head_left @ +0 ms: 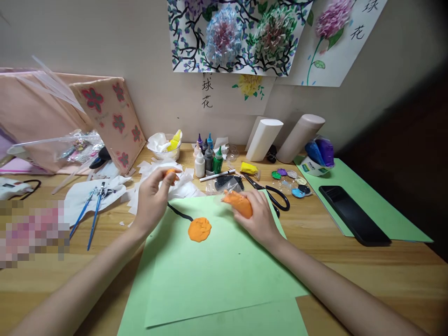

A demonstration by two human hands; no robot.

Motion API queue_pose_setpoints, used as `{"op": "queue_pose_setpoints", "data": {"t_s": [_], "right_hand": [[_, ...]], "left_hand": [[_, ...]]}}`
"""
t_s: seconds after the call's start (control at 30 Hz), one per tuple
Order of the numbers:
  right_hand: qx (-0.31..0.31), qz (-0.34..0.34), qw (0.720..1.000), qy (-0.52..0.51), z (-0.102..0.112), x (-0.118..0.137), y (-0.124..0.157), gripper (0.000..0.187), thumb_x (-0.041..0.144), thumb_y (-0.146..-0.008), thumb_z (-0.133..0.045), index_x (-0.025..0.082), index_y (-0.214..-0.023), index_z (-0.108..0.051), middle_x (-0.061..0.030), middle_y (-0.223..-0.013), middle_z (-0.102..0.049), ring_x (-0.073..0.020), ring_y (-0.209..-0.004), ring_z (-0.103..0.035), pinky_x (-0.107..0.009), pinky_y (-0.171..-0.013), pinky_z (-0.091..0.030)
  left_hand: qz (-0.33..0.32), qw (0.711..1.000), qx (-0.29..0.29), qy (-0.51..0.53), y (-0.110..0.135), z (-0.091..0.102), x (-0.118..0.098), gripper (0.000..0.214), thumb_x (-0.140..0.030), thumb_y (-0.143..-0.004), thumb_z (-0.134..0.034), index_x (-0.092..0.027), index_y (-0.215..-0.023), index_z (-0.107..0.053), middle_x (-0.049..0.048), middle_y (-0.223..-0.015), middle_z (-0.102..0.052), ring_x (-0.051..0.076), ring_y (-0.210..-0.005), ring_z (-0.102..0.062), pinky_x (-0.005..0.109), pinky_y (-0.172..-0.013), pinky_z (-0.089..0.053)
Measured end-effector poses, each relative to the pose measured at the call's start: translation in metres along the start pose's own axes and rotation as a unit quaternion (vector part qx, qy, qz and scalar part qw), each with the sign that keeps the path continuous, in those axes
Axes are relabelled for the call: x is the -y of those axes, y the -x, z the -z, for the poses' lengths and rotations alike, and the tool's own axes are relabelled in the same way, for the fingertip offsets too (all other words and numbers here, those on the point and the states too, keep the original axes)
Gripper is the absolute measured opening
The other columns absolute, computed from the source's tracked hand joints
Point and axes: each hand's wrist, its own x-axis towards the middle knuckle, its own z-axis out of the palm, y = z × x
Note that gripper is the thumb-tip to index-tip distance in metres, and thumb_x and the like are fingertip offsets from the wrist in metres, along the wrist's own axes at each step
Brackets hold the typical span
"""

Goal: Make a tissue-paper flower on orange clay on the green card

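My left hand (153, 198), raised above the far left part of the green paper (210, 280), pinches a small piece of orange clay (171, 173). In my right hand (261, 218) is a larger lump of orange clay (241, 203), partly wrapped in clear plastic; the fingers close round it over the paper's right side. Between the hands a flattened orange clay disc (199, 229) lies on the paper. A black clay strip (180, 212) runs from the disc up toward my left hand, which hides its far end.
Behind the paper are black scissors (278, 198), paint bottles (208, 161), a yellow clay pack (249, 168) and small coloured clay pieces (290, 179). A phone (353, 214) rests at the right. Two blue brushes (95, 217) lie on tissue at the left.
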Motion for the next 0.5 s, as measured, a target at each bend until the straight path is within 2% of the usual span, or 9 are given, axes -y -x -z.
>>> {"op": "queue_pose_setpoints", "data": {"t_s": [0.07,0.13,0.23,0.33,0.4,0.5], "right_hand": [[-0.038,-0.023,0.998,0.042,-0.002,-0.003,-0.001,0.042,0.031,-0.073,-0.064,0.021,-0.109,-0.047,-0.0101,-0.102,-0.051,-0.0318,-0.097,-0.048,-0.050,-0.082,-0.040],[-0.084,-0.012,0.995,0.060,-0.003,-0.003,-0.001,0.059,0.033,-0.070,-0.068,0.020,-0.119,-0.037,-0.0132,-0.111,-0.045,-0.0345,-0.106,-0.044,-0.055,-0.088,-0.036],[-0.133,0.061,0.989,0.034,-0.002,-0.001,0.002,0.063,0.028,-0.071,-0.067,0.021,-0.121,-0.029,-0.0145,-0.115,-0.039,-0.0337,-0.112,-0.040,-0.055,-0.093,-0.035],[-0.143,0.132,0.981,-0.010,-0.002,0.003,0.006,0.057,0.021,-0.073,-0.064,0.025,-0.116,-0.027,-0.0114,-0.113,-0.039,-0.0299,-0.108,-0.043,-0.053,-0.091,-0.037],[-0.130,0.175,0.975,-0.028,-0.002,0.005,0.009,0.054,0.019,-0.072,-0.063,0.026,-0.114,-0.029,-0.0095,-0.112,-0.039,-0.0281,-0.104,-0.046,-0.051,-0.087,-0.040],[-0.094,0.229,0.968,-0.032,-0.003,0.009,0.011,0.052,0.017,-0.073,-0.062,0.027,-0.113,-0.030,-0.0079,-0.110,-0.042,-0.0266,-0.101,-0.048,-0.049,-0.084,-0.040]], "left_hand": [[0.006,0.996,0.087,-0.036,0.016,0.005,0.003,0.023,-0.033,-0.092,-0.044,-0.024,-0.101,-0.063,0.0009,-0.080,-0.056,0.015,-0.075,-0.052,0.026,-0.071,-0.040],[-0.003,0.983,0.178,-0.053,0.034,0.003,0.008,0.025,-0.030,-0.093,-0.043,-0.024,-0.108,-0.062,0.0026,-0.085,-0.056,0.015,-0.079,-0.053,0.028,-0.073,-0.041],[-0.043,0.968,0.238,-0.068,0.052,-0.004,0.015,0.031,-0.023,-0.093,-0.039,-0.026,-0.117,-0.059,0.0053,-0.089,-0.055,0.017,-0.084,-0.051,0.031,-0.075,-0.041],[-0.070,0.958,0.271,-0.071,0.057,-0.008,0.017,0.031,-0.021,-0.092,-0.042,-0.027,-0.117,-0.059,0.0059,-0.091,-0.058,0.017,-0.085,-0.052,0.032,-0.076,-0.041],[-0.058,0.960,0.265,-0.066,0.056,-0.008,0.016,0.021,-0.024,-0.089,-0.052,-0.024,-0.105,-0.065,0.0044,-0.086,-0.062,0.016,-0.082,-0.054,0.031,-0.076,-0.040],[-0.019,0.972,0.228,-0.060,0.056,-0.007,0.014,0.009,-0.026,-0.082,-0.064,-0.018,-0.082,-0.068,0.0019,-0.077,-0.064,0.014,-0.073,-0.056,0.029,-0.073,-0.040]]}}
